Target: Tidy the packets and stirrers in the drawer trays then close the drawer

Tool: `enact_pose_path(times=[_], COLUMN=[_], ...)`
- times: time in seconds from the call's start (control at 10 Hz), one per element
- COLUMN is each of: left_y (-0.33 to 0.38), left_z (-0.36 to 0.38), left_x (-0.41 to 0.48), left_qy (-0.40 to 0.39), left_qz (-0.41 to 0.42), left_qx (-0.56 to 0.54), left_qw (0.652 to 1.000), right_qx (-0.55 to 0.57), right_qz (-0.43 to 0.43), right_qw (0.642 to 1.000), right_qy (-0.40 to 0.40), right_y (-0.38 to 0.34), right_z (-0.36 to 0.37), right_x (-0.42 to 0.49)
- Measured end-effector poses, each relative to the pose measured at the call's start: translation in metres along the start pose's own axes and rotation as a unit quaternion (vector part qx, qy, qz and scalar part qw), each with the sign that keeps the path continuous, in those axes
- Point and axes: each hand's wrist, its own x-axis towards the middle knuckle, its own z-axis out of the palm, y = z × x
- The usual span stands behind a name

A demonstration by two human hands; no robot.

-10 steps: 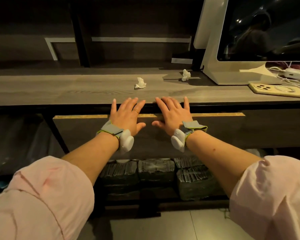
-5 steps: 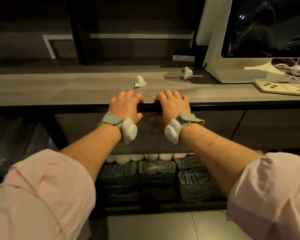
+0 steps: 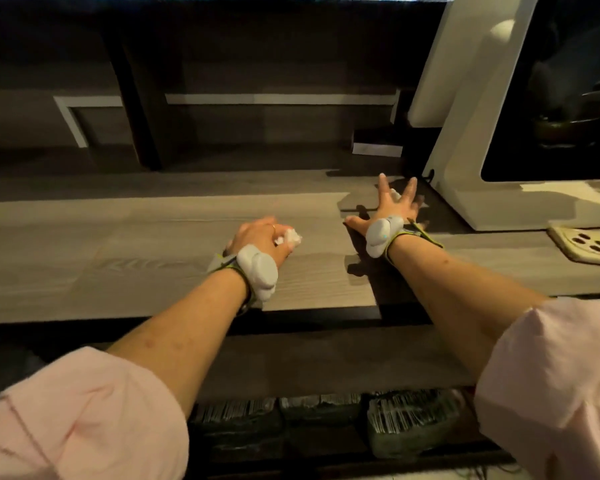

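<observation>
The drawer front (image 3: 326,358) sits flush under the wooden counter (image 3: 118,254), fully pushed in; no trays, packets or stirrers show. My left hand (image 3: 262,237) rests on the counter with its fingers curled around a crumpled white paper scrap (image 3: 289,237). My right hand (image 3: 392,206) is further back and to the right, fingers spread wide over a second white scrap (image 3: 395,194), which peeks out between the fingers. Both wrists carry white bands.
A white monitor stand (image 3: 471,161) rises just right of my right hand. A beige phone (image 3: 589,242) lies at the counter's right edge. Wrapped bundles (image 3: 409,420) sit on the shelf below the drawer. A dark post (image 3: 136,109) stands at the counter's back.
The drawer went from slightly open to shut. Both hands left its top edge and moved up onto the counter; the left closed on one paper scrap, the right reached over the other.
</observation>
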Motion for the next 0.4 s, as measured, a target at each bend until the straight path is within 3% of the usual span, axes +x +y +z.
enact_pose_path(times=[0.1, 0.2, 0.3, 0.4], left_y=[0.005, 0.009, 0.013, 0.029], left_z=[-0.003, -0.013, -0.029, -0.061], left_x=[-0.002, -0.011, -0.021, -0.031], left_qy=[0.022, 0.026, -0.008, -0.062], left_qz=[-0.012, -0.09, -0.165, -0.26], left_qx=[-0.063, -0.174, -0.267, -0.34], left_qw=[0.998, 0.98, 0.949, 0.902], right_qx=[-0.004, 0.1, 0.302, 0.394], right_qz=[-0.011, -0.039, 0.043, 0.079], right_qw=[0.998, 0.994, 0.951, 0.906], right_qy=[-0.058, -0.039, -0.048, -0.135], right_y=[-0.001, 0.0, -0.006, -0.031], right_z=[-0.007, -0.013, -0.03, -0.053], right_x=[0.01, -0.009, -0.044, -0.071])
